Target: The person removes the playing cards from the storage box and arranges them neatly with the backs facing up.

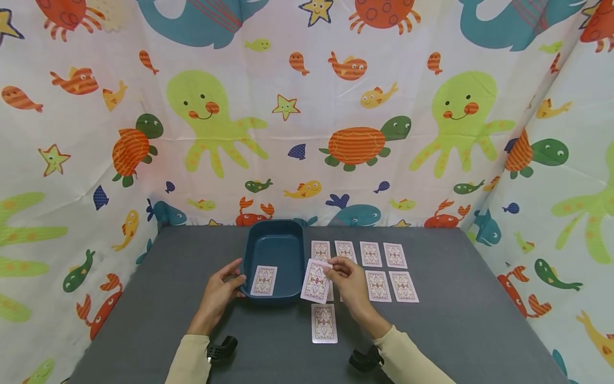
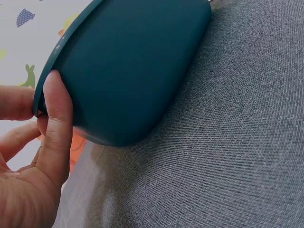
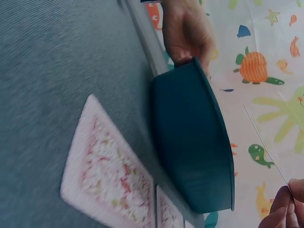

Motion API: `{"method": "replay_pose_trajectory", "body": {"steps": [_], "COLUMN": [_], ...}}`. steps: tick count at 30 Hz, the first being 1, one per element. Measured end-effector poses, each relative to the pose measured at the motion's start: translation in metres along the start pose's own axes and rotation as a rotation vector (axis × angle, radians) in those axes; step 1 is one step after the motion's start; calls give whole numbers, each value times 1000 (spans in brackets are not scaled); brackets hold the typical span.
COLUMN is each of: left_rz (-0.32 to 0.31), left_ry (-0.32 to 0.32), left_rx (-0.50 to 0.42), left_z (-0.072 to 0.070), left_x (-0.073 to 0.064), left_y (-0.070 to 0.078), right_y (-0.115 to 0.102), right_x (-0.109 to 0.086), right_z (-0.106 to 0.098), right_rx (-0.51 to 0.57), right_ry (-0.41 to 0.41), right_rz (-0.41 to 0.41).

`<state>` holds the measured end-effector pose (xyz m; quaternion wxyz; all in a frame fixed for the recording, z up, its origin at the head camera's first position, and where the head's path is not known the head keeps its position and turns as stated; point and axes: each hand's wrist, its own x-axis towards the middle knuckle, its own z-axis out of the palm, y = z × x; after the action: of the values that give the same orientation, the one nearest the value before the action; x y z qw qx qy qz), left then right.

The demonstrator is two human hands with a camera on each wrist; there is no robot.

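My left hand (image 1: 222, 289) pinches the left rim of a dark teal tray (image 1: 280, 226); the left wrist view shows thumb and fingers (image 2: 57, 109) on either side of that rim. Inside the tray, toward its near left, lies one patterned playing card (image 1: 264, 281). Between thumb and fingertips my right hand (image 1: 350, 285) holds another playing card (image 1: 315, 281), raised and tilted beside the tray's right edge. In the right wrist view the held card appears edge-on as a thin line. Under the right hand, some cards on the table are partly hidden.
Rows of cards with the same pattern lie right of the tray, among them a far-right card (image 1: 404, 286) and a back-row card (image 1: 395, 255). A single card (image 1: 324, 323) lies nearer the front of the grey table (image 1: 455, 330). Printed fabric (image 1: 307, 133) hangs behind and at both sides.
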<state>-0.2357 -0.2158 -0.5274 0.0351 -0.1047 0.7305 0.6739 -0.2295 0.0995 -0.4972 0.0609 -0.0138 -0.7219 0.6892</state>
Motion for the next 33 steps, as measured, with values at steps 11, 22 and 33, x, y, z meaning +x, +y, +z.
{"method": "replay_pose_trajectory", "body": {"steps": [11,22,33], "left_rz": [-2,-2,3], "left_ry": [5,-1,7], "left_rx": [0,22,28], "left_z": [2,0,-1], "left_x": [0,0,1], "left_y": [1,0,0], "right_y": [-12,19,28], "right_x": [-16,-14,-23], "right_z": [-26,-50,-65], "right_rx": [-82,-94,-141], "right_ry": [15,13,7], "right_rz": [43,50,71]}}
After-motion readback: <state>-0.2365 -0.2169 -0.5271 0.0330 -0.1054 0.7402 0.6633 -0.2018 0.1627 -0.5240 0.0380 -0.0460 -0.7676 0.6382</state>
